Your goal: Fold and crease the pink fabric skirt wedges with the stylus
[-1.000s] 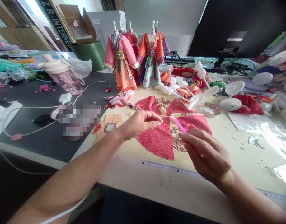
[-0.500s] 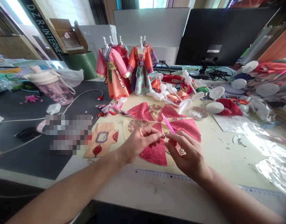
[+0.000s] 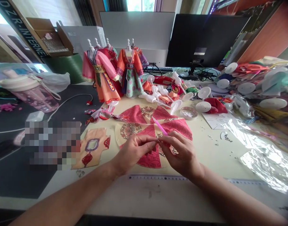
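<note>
Thumb and forefinger of the left hand (image 3: 133, 153) press together, right against the fingertips of the right hand (image 3: 181, 154); whatever sits between the two hands is too small to tell. The right hand also holds a pink pen (image 3: 159, 125) among its bent fingers, the tip pointing far and to the left. Both hands are over the near part of a red and cream cloth (image 3: 178, 126), which lies spread on the pale table (image 3: 205, 185) and shows flower patterns on its cream panels. To the left of the cloth lies a tan cloth piece (image 3: 96, 158) with a framed patch, and on the near side a clear ruler (image 3: 155, 177) runs left to right. Beyond the cloth, on the far side, stand small dressed figures, among them one in a pink robe (image 3: 105, 64) and one in an orange robe (image 3: 121, 59). A round tape roll (image 3: 194, 115) with white bits inside is at far right of the cloth, near several white stands (image 3: 203, 107). Crinkled clear plastic (image 3: 268, 168) lies at the right, and a pink bottle (image 3: 40, 96) is at far left.
</note>
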`<state>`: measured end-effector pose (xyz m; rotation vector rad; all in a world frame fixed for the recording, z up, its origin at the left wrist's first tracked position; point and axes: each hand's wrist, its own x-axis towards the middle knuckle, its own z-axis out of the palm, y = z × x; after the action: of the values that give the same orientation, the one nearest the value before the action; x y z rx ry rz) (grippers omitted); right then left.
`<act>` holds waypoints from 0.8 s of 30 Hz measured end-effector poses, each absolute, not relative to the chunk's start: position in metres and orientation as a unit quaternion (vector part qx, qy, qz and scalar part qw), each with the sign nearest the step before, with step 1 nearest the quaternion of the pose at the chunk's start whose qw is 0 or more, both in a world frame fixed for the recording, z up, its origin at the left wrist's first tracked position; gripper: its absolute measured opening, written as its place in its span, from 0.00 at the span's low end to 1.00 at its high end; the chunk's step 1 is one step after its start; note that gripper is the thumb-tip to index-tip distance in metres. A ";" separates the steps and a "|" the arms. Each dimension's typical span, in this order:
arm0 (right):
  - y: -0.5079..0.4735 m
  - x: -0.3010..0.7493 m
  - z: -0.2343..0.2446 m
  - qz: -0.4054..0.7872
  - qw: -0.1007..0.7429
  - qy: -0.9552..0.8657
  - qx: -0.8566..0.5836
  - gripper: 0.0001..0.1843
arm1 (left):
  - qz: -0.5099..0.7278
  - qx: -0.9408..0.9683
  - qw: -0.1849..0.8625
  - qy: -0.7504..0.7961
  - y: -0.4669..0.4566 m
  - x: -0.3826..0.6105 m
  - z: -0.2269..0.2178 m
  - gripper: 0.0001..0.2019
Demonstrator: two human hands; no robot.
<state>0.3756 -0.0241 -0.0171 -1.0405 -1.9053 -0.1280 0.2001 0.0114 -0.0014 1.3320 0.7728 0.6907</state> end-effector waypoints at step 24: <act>-0.027 0.377 -0.013 -0.119 0.406 -0.812 -0.402 0.07 | 0.298 0.554 0.692 0.355 0.012 0.202 -0.001 0.11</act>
<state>0.3767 -0.0266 -0.0126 -1.0128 -2.0483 -0.2993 0.2021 0.0118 -0.0012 1.2376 0.7944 0.6650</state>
